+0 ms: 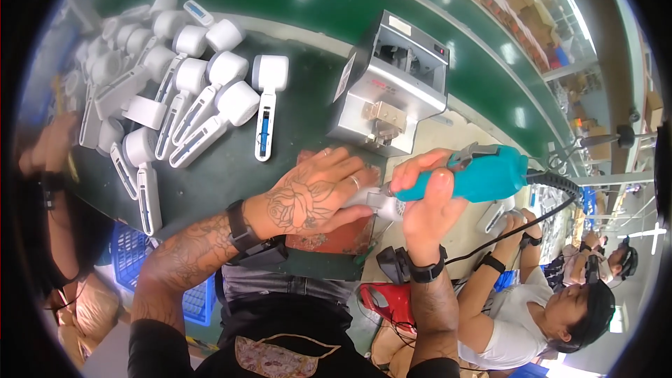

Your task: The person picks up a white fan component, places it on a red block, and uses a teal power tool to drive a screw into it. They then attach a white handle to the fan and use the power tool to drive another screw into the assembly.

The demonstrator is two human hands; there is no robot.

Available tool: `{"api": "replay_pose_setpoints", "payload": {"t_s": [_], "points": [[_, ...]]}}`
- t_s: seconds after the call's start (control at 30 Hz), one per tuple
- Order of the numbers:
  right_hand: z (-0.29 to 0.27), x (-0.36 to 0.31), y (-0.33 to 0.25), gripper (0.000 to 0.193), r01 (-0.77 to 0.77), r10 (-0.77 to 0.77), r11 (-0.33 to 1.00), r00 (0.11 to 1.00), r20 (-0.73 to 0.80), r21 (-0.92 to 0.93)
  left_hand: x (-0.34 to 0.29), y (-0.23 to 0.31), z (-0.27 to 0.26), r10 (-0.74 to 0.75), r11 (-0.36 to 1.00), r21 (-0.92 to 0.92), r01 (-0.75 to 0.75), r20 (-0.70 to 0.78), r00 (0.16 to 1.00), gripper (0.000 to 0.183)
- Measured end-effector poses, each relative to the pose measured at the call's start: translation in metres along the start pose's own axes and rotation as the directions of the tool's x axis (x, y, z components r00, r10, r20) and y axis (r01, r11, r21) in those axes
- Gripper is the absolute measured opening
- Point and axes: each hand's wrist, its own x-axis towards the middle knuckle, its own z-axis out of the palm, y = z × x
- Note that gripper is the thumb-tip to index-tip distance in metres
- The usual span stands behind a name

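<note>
My tattooed left hand point(311, 192) is closed over a white round-headed handheld device point(385, 208) and holds it down on a reddish-brown mat point(329, 239). Most of that device's handle is hidden under my fingers. A teal electric screwdriver point(490, 173) lies sideways in my right hand point(434, 196), its cable running off to the right. The screwdriver's tip end points left, close to the device and my left fingertips; whether it touches is hard to make out. Apart from the pile, one similar white device point(268, 98) lies with blue showing in its open handle.
Many similar white devices point(203, 91) are heaped on the green bench at the left. A metal screw-feeder machine point(395, 84) stands beyond my hands. Below the bench is a blue crate point(129, 255). A co-worker in a white shirt point(514, 322) works at the right; another person's arm point(56, 161) shows at far left.
</note>
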Motion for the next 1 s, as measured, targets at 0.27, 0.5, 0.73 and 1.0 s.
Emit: {"api": "replay_pose_setpoints", "payload": {"t_s": [0.27, 0.5, 0.73, 1.0], "points": [[0.023, 0.056, -0.004, 0.041, 0.179, -0.183, 0.981, 0.982, -0.042, -0.076, -0.002, 0.001, -0.005, -0.035, 0.999, -0.026, 0.036, 0.040, 0.999, 0.043], [0.016, 0.060, 0.017, 0.034, 0.197, -0.195, 0.975, 0.980, 0.034, -0.101, -0.002, 0.001, 0.001, 0.006, 0.998, -0.057, -0.007, -0.021, 1.000, 0.042], [0.011, 0.013, -0.015, 0.048, 0.072, -0.071, 0.997, 0.995, -0.070, 0.014, -0.004, -0.001, -0.004, -0.029, 0.999, -0.021, 0.030, 0.024, 0.999, 0.043], [-0.001, -0.023, -0.027, 0.068, 0.043, -0.048, 0.997, 0.997, -0.066, -0.070, -0.001, 0.003, -0.003, -0.038, 0.999, -0.010, 0.038, 0.034, 0.999, 0.044]]}}
